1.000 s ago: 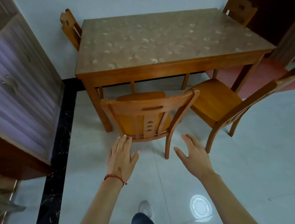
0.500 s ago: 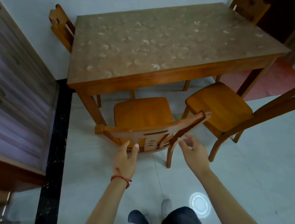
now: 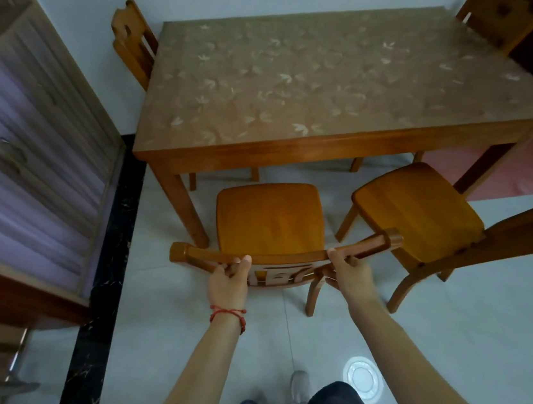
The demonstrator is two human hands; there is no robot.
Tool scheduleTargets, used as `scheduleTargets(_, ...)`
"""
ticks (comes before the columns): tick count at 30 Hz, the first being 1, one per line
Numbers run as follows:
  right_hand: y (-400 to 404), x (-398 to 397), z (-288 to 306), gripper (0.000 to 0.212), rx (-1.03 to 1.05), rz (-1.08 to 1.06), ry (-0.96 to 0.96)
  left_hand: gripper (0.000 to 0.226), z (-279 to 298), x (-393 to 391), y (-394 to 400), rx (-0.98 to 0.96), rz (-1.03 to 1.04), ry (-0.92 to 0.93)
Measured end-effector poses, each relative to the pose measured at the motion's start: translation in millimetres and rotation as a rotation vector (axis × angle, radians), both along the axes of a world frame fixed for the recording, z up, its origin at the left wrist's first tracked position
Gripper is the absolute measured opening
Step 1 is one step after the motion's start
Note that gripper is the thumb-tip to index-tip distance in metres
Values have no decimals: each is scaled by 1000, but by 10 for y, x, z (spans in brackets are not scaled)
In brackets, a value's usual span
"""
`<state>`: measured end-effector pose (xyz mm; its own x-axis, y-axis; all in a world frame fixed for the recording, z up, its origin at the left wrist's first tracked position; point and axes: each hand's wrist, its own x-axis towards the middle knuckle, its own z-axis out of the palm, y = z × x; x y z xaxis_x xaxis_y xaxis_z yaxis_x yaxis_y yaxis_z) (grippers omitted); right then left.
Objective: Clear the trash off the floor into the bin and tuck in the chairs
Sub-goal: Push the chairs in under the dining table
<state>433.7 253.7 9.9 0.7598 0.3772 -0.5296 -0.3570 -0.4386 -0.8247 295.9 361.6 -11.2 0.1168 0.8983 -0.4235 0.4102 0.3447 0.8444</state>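
Both hands, left hand and right hand, grip the top rail of an orange wooden chair near the leaf-patterned tabletop.

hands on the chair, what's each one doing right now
Left hand: grips the near orange wooden chair's curved top rail.
Right hand: grips the same rail.

The right chair's backrest runs off frame; far chairs hide behind the table.
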Motion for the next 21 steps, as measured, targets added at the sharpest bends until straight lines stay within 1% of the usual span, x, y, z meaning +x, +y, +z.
scheduleTargets(3,34,42,-26,21,-14,0,-48,33,-10,54,24,32,12,20)
scheduleTargets(7,47,81,-79,28,-36,2,-112,30,-3,99,19,63,41,24)
scheduleTargets(13,94,144,-134,36,-42,-1,-149,21,5,144,31,99,83,-19)
scheduleTargets(17,170,199,-132,34,-14,-11,-158,20,-5,211,121,79,106,-48)
scheduleTargets(21,312,287,-134,33,-6,11,-163,22,-12,310,289,74,121,-36)
